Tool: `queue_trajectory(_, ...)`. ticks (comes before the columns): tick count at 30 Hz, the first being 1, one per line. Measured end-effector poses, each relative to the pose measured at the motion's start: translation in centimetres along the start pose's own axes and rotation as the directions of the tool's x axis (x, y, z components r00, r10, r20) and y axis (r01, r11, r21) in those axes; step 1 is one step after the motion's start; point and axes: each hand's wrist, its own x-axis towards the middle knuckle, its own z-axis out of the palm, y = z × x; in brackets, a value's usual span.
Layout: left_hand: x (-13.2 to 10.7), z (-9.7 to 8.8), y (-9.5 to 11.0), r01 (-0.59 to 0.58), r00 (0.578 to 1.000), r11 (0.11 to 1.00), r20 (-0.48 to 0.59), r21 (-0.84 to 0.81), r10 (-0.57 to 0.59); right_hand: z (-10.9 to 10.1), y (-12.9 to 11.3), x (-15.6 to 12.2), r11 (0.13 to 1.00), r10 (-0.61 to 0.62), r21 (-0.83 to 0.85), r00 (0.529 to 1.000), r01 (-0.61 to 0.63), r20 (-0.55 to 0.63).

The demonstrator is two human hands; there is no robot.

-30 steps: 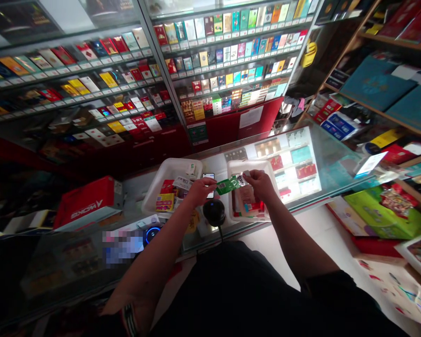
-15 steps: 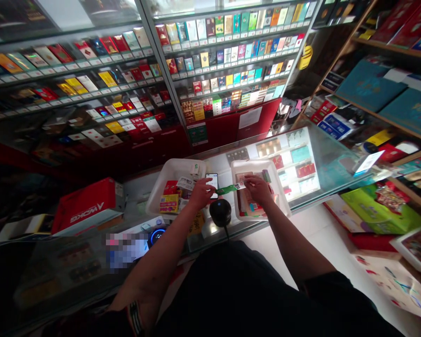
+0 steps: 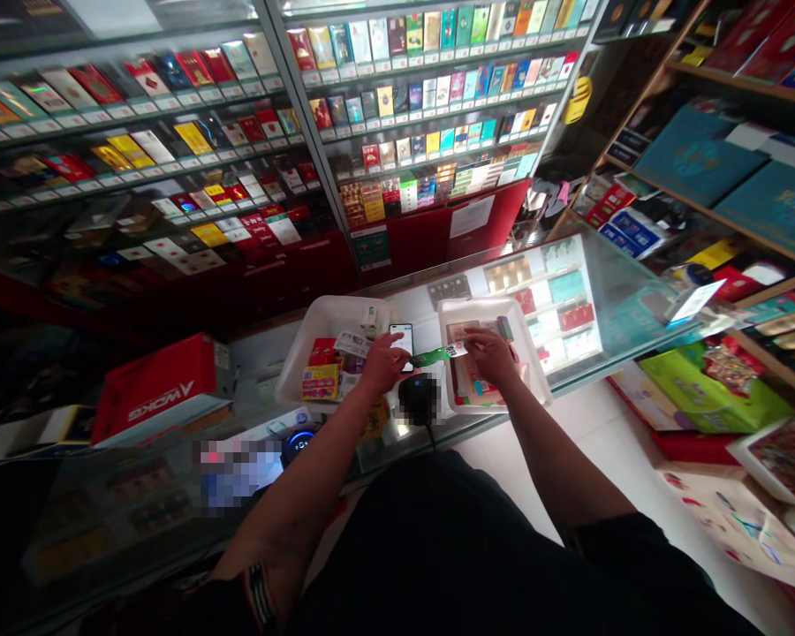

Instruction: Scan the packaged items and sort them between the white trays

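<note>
A flat green-and-white strip [image 3: 432,358], like a wrapper or label, is stretched between my two hands above the glass counter. My left hand [image 3: 385,364] pinches its green end, fingers closed. At the white end, my right hand [image 3: 491,355] grips it over the right basket. Just beyond my left fingers lies a phone [image 3: 403,338] with its screen lit. A black round device [image 3: 417,399] on a cable stands below the strip, partly blurred out. The left white basket [image 3: 298,353] holds small packets and boxes; the right white basket [image 3: 535,375] holds flat packs.
A red-and-white box [image 3: 152,389] stands on the counter [image 3: 626,331] at the left. Behind are lit shelves [image 3: 371,75] with rows of small packs. Boxes fill a wooden rack [image 3: 695,208] at the right, and a green carton [image 3: 695,397] stands below it.
My hands keep their hold on the strip and have barely moved. The view has shifted slightly.
</note>
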Motion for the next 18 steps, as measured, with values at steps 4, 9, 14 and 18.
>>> queue_trajectory(4, -0.2, 0.2, -0.5, 0.007, 1.0, 1.0, -0.011, -0.003, -0.007, 0.3, -0.2, -0.3, 1.0, 0.016, 0.015, 1.0, -0.016, 0.007)
queue_trajectory(9, -0.9, -0.2, -1.0, -0.027, 1.0, 0.999, 0.016, 0.037, 0.027, 0.9, -0.7, -0.5, 1.0, -0.006, 0.018, 1.0, 0.005, 0.026)
queue_trajectory(14, -1.8, -0.5, -1.0, 0.018, 0.999, 0.999, -0.031, 0.037, -0.017, 1.5, -1.4, -0.3, 0.999, -0.044, 0.013, 0.998, 0.044, 0.039)
queue_trajectory(18, -2.2, -0.5, -1.0, 0.027, 0.998, 1.0, -0.053, 0.012, -0.026, 1.7, -1.7, 0.0, 0.999, -0.047, 0.0, 0.998, 0.047, 0.052)
